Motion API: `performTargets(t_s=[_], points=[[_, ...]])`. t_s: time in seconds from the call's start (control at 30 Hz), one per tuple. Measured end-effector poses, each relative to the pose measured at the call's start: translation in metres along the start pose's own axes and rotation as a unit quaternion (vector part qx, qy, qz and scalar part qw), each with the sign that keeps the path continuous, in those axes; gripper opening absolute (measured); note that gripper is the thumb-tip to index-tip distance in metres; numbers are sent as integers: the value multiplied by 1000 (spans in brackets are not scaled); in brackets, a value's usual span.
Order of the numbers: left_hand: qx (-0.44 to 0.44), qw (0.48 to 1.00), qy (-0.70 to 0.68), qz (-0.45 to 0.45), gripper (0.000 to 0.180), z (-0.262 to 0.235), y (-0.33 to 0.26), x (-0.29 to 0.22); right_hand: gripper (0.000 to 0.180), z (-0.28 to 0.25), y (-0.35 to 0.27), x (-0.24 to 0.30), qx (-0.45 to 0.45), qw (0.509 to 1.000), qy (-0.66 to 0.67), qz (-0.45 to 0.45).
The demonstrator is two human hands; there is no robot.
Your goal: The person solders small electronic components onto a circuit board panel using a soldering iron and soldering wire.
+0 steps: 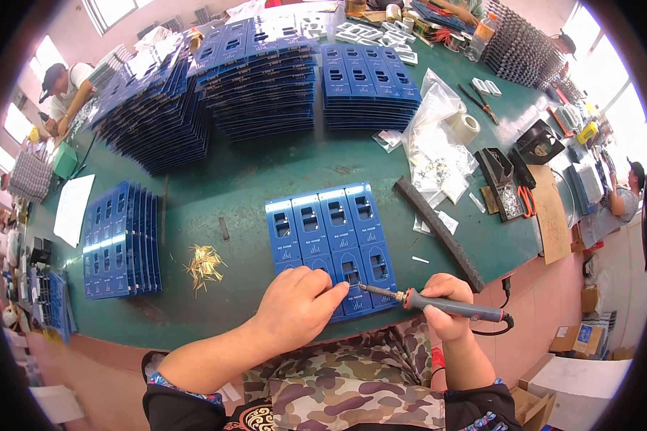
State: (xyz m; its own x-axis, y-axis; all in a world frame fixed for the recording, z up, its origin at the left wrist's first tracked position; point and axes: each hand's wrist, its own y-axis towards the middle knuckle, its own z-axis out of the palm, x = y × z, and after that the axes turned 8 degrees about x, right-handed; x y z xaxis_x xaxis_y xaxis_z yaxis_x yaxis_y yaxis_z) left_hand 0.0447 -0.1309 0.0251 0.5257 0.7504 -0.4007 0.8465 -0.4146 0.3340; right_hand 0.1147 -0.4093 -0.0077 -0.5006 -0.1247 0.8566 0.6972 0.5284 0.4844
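Note:
A blue circuit board panel, with several rectangular cut-outs in rows, lies flat on the bench in front of me. My right hand grips a soldering iron by its grey and red handle. The iron's metal tip points left, at the lower cut-outs of the panel, close to my left fingertips. My left hand rests over the panel's lower left part, thumb and fingers pinched together beside the tip. Whatever they pinch is hidden or too small to name.
Tall stacks of blue panels stand along the back; a smaller stack is at left. Thin gold-coloured pins lie in a heap. A dark bar, plastic bag and parts tray lie right. Other people work around the bench.

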Motion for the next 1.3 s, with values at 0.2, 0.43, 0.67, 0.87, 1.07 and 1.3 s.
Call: performTargets(t_s=[0.2, 0.43, 0.67, 0.87, 1.07, 1.3], points=[[-1, 1000, 6, 0, 28, 1, 0, 0, 20, 0, -2, 0, -2, 1000, 5, 9], [1, 1000, 10, 1, 28, 2, 0, 0, 19, 2, 0, 0, -8, 1000, -1, 5], [-6, 1000, 1, 4, 29, -3, -2, -2, 26, -2, -15, -6, -78, 986, 138, 61], [-33, 987, -157, 4, 27, -7, -15, -28, 36, 20, -15, 17, -32, 990, 124, 51], [-61, 969, -240, -8, 24, 6, -25, -47, 41, 58, 2, 27, 68, 998, 10, 12], [-44, 978, -202, -9, 25, -9, -30, -30, 33, 57, 5, 24, 50, 999, 8, 17]])
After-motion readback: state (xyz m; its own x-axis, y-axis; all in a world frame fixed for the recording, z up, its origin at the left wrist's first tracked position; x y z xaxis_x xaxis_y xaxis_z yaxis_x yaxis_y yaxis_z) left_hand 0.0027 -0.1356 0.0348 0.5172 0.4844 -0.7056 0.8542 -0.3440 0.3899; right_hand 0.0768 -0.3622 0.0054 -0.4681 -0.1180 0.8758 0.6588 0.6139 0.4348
